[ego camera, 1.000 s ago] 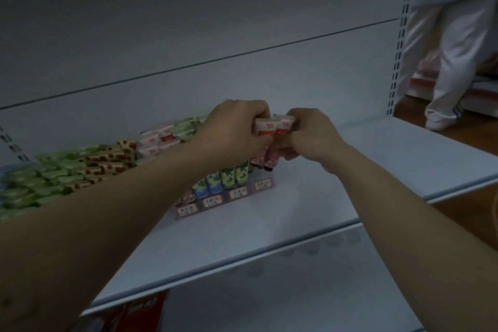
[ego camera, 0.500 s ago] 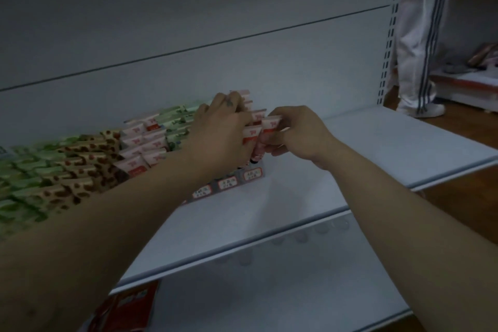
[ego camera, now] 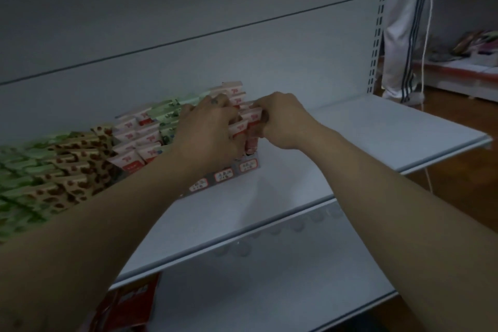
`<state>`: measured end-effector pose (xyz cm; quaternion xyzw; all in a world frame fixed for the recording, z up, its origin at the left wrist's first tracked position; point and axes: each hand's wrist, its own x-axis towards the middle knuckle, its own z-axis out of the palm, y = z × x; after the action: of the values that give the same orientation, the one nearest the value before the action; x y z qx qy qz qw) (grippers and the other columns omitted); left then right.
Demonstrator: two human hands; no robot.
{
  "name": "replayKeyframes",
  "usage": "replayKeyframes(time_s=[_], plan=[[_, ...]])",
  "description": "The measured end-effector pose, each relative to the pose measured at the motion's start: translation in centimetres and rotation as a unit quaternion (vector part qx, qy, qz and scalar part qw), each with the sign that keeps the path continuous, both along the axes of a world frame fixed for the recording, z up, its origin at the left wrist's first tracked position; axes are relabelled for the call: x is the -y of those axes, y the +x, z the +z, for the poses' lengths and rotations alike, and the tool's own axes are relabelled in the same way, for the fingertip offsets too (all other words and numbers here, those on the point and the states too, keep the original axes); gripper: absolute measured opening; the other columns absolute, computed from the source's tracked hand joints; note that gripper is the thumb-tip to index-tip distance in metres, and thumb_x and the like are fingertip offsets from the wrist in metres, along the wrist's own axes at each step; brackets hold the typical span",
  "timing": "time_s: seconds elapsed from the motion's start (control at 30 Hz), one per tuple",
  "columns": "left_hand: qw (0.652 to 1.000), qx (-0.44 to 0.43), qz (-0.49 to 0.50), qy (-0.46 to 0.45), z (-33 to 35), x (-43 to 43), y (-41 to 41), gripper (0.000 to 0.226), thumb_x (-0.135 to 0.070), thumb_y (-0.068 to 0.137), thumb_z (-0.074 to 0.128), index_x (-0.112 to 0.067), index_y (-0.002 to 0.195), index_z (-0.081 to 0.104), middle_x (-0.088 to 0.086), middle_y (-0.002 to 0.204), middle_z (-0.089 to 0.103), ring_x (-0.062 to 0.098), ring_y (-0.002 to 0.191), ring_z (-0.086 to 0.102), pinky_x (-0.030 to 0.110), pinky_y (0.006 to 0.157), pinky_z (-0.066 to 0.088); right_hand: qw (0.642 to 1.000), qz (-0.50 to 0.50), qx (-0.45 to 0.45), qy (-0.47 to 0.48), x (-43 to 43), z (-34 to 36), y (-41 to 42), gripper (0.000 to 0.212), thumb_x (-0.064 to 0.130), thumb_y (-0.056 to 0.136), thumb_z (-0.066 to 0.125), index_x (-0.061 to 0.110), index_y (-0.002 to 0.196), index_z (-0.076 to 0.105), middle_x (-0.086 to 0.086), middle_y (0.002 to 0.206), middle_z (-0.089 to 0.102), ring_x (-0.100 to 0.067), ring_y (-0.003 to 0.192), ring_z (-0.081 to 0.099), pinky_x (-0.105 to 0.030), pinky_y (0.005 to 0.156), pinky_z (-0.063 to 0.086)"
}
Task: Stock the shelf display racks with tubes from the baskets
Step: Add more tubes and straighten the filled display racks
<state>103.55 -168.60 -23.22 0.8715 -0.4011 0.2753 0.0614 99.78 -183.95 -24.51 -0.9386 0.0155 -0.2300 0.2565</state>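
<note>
Change since a second ago: both hands have dropped from above the rack into its right end column, the right hand closing in on the left.

- Right fingers (ego camera: 269, 105): pinching the flat crimped end of a red-and-white tube (ego camera: 252, 118).
- Left fingers (ego camera: 215, 102): bent over neighbouring tube tops; clasping or only pressing, cannot tell.
- Right hand (ego camera: 283, 121), left hand (ego camera: 213, 127): nearly touching across the tube.
- Rack (ego camera: 223, 176): stepped, labelled front, on a smooth white metal shelf (ego camera: 377, 127).
- Stock placed: green tubes (ego camera: 167, 112), spotted brown tubes (ego camera: 72, 167), further red-and-white ones; soft, glossy, flat-ended, tightly packed.
- Progress, judged: rack nearly full, right column in hand. Baskets out of view; remainder unknown.
</note>
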Motion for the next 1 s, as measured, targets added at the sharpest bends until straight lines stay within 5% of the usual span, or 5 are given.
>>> replayKeyframes(time_s=[0.33,0.53,0.77,1.0], plan=[[1.000,0.002,-0.020,0.005,-0.2,-0.3,0.9,0.027,-0.038,0.083,0.066,-0.014,0.096,0.067,0.005,0.109,0.057,0.030,0.105,0.050,0.040,0.084,0.033,1.000,-0.010,-0.011,-0.024,-0.3,0.6,0.2,0.017,0.007,0.082,0.060,0.006,0.096,0.069,-0.010,0.088,0.068,-0.025,0.077,0.063,-0.034,0.075,0.053],[1.000,0.000,0.008,-0.003,-0.3,0.1,0.6,0.036,-0.042,0.080,0.049,-0.013,0.091,0.067,0.007,0.106,0.057,0.031,0.103,0.050,0.041,0.084,0.033,0.999,-0.037,-0.006,-0.020,-0.8,0.0,0.1,0.007,0.010,0.078,0.062,0.015,0.077,0.057,-0.002,0.073,0.054,-0.018,0.066,0.050,-0.018,0.047,0.031],[1.000,-0.015,-0.010,-0.008,0.0,0.3,0.8,0.023,-0.038,0.084,0.062,-0.016,0.080,0.058,0.010,0.102,0.057,0.031,0.101,0.050,0.036,0.078,0.028,0.998,-0.041,0.011,-0.051,-0.9,0.2,0.6,0.018,0.006,0.076,0.060,0.003,0.091,0.070,-0.013,0.087,0.069,-0.028,0.080,0.061,-0.028,0.062,0.043],[0.999,-0.006,-0.018,0.039,0.7,-0.1,0.8,0.030,-0.033,0.081,0.070,-0.012,0.103,0.067,0.008,0.110,0.058,0.032,0.105,0.051,0.038,0.083,0.033,0.999,-0.016,-0.014,-0.048,-0.8,0.8,0.3,0.025,0.006,0.079,0.065,0.005,0.103,0.071,-0.013,0.091,0.070,-0.026,0.082,0.065,-0.036,0.079,0.051]])
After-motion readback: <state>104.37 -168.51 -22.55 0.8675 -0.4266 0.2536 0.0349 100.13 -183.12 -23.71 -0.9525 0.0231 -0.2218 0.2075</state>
